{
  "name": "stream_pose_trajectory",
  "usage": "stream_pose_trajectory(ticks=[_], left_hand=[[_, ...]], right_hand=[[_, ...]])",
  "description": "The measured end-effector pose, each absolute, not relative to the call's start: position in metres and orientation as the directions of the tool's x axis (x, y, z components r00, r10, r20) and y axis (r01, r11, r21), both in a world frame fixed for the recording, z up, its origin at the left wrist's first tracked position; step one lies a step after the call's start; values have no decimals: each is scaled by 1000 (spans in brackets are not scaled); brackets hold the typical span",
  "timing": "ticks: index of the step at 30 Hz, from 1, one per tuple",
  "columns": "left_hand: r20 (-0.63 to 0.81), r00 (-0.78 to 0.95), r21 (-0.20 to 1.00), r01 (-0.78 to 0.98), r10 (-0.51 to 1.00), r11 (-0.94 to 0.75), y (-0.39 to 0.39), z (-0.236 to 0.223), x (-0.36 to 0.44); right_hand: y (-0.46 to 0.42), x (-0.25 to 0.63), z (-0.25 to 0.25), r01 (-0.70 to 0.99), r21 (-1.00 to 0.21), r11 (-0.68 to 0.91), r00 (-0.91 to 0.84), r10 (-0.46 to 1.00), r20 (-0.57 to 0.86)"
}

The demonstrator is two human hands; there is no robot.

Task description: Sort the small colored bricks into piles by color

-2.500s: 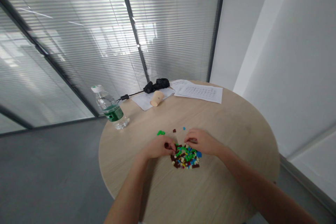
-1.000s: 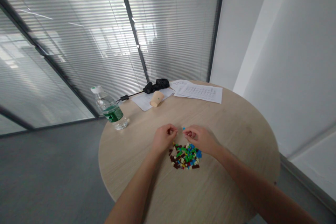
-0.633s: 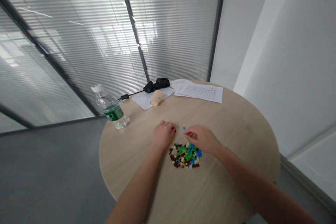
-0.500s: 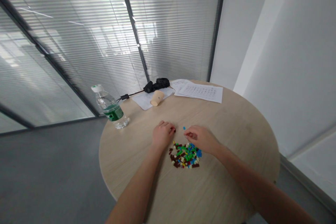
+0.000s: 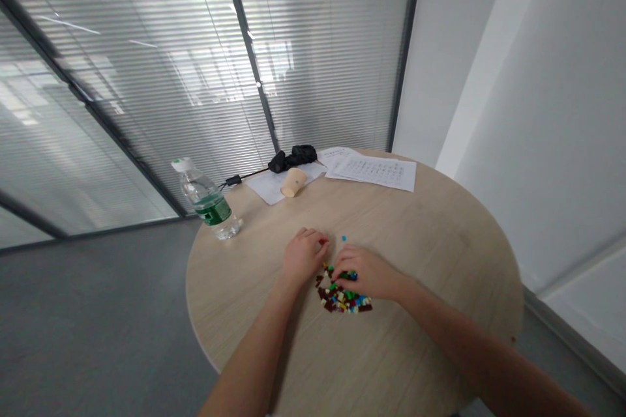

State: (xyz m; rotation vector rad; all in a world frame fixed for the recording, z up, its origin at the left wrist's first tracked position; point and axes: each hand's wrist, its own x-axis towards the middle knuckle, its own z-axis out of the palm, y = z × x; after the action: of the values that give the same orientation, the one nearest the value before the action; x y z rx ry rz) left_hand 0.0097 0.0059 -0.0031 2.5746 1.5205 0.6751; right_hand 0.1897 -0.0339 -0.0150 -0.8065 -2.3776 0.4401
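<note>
A pile of small toy building bricks (image 5: pixel 342 300) in brown, green, blue, yellow and cream lies on the round wooden table (image 5: pixel 235 300). My right hand (image 5: pixel 369 272) is over the pile's upper right part, thumb and fingers apart with bricks showing between them. My left hand (image 5: pixel 303 255) rests on the table just left of and beyond the pile. Its fingers are curled in; something small and reddish shows at the fingertips, too small to name. One blue brick (image 5: pixel 343 238) lies alone past the pile, between the two hands.
A water bottle (image 5: pixel 212 208) with a green label stands at the table's left edge. Farther back are a paper cup (image 5: pixel 293 182) on its side, a black bundled item (image 5: pixel 293 158) with a cord, and printed sheets (image 5: pixel 376 172). Blinds and a white wall lie beyond.
My right hand has moved down from beyond the pile to over its bricks, and its fingers have spread. My left hand has stayed in nearly the same place.
</note>
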Motion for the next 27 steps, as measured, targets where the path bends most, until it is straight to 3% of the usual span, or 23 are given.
stream_pose_trajectory(ticks=[9, 16, 21, 27], left_hand=[[299, 431, 346, 782, 852, -517, 2, -2, 13], [305, 441, 448, 715, 844, -536, 1, -1, 13], [246, 512, 544, 630, 823, -554, -5, 6, 14], [101, 564, 579, 637, 820, -509, -9, 13, 9]], right_hand=[[-35, 190, -14, 515, -474, 714, -628, 691, 358], [-30, 193, -17, 475, -493, 729, -594, 679, 431], [-27, 199, -15, 539, -528, 657, -509, 753, 418], [-28, 203, -11, 553, -516, 654, -561, 750, 349]])
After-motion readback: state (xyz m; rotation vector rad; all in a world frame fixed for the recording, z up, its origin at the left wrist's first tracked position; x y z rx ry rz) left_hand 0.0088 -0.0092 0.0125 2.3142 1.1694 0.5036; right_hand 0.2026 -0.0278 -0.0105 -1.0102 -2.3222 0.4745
